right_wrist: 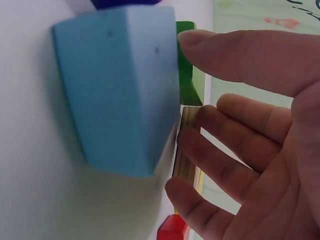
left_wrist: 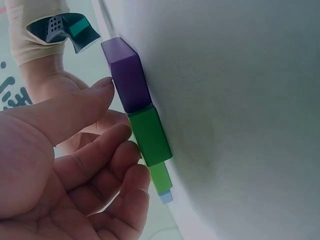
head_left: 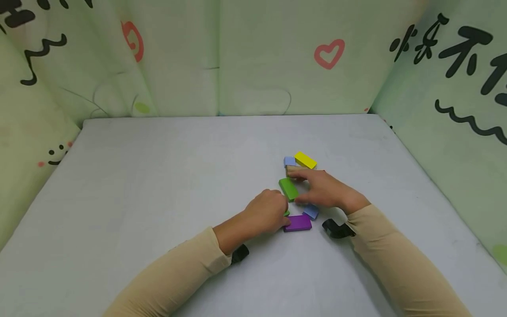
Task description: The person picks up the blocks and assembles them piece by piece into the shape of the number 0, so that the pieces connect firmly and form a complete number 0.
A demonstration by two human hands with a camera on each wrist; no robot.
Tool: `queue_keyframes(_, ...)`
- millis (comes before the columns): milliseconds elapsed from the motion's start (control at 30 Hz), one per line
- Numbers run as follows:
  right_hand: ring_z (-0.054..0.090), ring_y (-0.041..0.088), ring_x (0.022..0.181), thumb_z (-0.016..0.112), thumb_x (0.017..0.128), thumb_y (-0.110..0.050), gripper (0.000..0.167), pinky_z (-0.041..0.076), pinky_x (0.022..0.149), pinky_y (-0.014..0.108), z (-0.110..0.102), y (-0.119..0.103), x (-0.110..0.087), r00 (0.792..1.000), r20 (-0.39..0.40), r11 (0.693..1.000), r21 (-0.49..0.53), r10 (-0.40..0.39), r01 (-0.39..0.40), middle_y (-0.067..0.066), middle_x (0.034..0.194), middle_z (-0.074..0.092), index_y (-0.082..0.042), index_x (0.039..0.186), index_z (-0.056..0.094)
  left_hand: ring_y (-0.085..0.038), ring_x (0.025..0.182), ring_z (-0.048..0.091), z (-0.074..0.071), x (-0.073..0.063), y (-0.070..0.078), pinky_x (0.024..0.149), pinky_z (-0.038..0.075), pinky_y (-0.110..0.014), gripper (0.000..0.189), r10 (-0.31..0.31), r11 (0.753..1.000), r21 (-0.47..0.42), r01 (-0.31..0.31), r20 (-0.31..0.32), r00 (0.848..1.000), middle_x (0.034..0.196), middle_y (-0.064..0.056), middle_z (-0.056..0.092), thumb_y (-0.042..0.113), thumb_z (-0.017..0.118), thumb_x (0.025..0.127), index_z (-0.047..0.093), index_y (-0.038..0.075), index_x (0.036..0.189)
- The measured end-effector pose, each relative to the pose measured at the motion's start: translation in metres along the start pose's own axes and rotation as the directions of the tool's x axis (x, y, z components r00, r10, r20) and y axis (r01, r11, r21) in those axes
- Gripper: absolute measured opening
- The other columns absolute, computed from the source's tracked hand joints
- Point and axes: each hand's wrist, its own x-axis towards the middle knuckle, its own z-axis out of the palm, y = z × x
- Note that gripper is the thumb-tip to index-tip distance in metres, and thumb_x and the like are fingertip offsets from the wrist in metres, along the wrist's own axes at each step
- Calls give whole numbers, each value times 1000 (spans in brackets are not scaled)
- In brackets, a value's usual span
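My left hand (head_left: 267, 211) is at the near end of a group of coloured blocks. In the left wrist view its thumb tip is against a purple block (left_wrist: 131, 82), and its bent fingertips are along the side of a green block (left_wrist: 150, 135). My right hand (head_left: 322, 189) reaches over the group from the right, fingertips at a brown wooden block (head_left: 295, 168) and thumb beside another green block (head_left: 288, 189). A blue block (right_wrist: 117, 92) fills much of the right wrist view, in front of the loosely spread fingers.
At the far end of the group are a yellow block (head_left: 306, 160) and a light blue block (head_left: 290, 161). A red block (right_wrist: 172, 228) shows low in the right wrist view. The white table (head_left: 158, 176) is bordered by pale green printed curtains (head_left: 265, 53).
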Motion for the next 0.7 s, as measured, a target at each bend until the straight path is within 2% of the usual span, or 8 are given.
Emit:
queue_keyframes(233,56,32,121,76,86,-13,62,44,101,50,0,-2,4,999,19,1000,-5,-26,27,16,140,56,1,142,52,-15,77,52,0,0,0,69,44,-25,22,-5,1000,2,5,7,1000,78,2,58,30,80,87,76,9,90)
queue_keyframes(500,58,31,117,74,87,-10,61,49,94,45,-1,-5,5,999,43,1000,14,-10,10,16,142,53,1,142,51,-15,79,54,0,0,0,70,45,-25,22,2,1000,7,-2,6,1000,79,2,61,30,80,88,76,9,93)
queue_keyframes(700,59,29,113,75,87,-16,59,50,90,44,-3,0,0,999,30,1000,-9,26,-25,13,131,61,-5,141,54,-15,81,55,0,1,0,72,46,-25,23,6,1000,17,-6,7,1000,82,2,62,31,79,88,76,9,95)
